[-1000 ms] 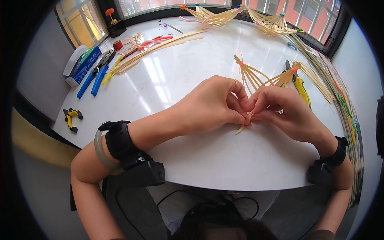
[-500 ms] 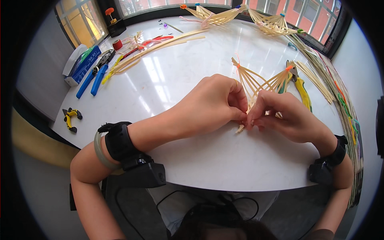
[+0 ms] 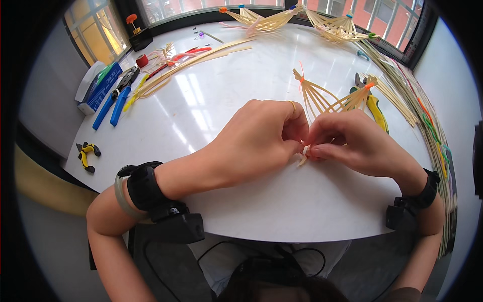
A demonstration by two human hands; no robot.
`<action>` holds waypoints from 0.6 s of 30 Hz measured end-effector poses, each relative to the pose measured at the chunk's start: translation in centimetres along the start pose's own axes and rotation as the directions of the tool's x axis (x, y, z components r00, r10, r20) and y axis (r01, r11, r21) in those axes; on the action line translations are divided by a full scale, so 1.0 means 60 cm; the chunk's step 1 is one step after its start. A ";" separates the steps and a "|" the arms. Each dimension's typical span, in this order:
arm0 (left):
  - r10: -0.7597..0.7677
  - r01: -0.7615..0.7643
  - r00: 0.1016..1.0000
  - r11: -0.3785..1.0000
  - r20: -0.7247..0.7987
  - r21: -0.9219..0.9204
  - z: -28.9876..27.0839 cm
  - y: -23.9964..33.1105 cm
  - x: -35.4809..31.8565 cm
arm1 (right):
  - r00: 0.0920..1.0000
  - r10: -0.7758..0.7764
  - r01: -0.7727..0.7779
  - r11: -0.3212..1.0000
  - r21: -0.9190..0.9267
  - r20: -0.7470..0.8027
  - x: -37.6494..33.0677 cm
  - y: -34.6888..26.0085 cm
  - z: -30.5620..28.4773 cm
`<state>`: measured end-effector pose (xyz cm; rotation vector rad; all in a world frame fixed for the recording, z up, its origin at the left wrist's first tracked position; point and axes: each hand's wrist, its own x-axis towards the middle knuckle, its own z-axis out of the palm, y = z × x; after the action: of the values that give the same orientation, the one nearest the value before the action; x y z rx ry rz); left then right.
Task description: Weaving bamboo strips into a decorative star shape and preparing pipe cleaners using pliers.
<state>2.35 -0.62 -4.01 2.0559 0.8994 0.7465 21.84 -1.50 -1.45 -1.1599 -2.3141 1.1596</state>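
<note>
My left hand and my right hand meet fingertip to fingertip over the near part of the white table. Both pinch the near end of a bundle of thin bamboo strips. The strips fan away from my fingers to two far tips, one bound in orange at the left and one in orange at the right. The bound near end is mostly hidden between my fingers; only a short stub shows below them. Each wrist wears a black band with a box on it.
Yellow-handled pliers lie just beyond my right hand. Long bamboo strips run along the right edge. More bound strip fans lie at the far side. Blue-handled tools, a blue box and small yellow-and-black cutters sit at the left.
The fan of strips has swung up and to the left while my fingers worked its near end. My hands have stayed in nearly the same place, pressed closer together.
</note>
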 end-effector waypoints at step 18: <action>0.516 -0.482 0.857 0.806 -0.010 0.344 0.002 -0.010 0.004 | 0.993 -0.091 0.093 0.995 0.027 -0.078 0.006 0.019 0.013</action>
<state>2.39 -0.22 -4.52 2.6275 0.5546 1.0440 21.75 -1.24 -2.84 -1.0565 -2.2594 1.0945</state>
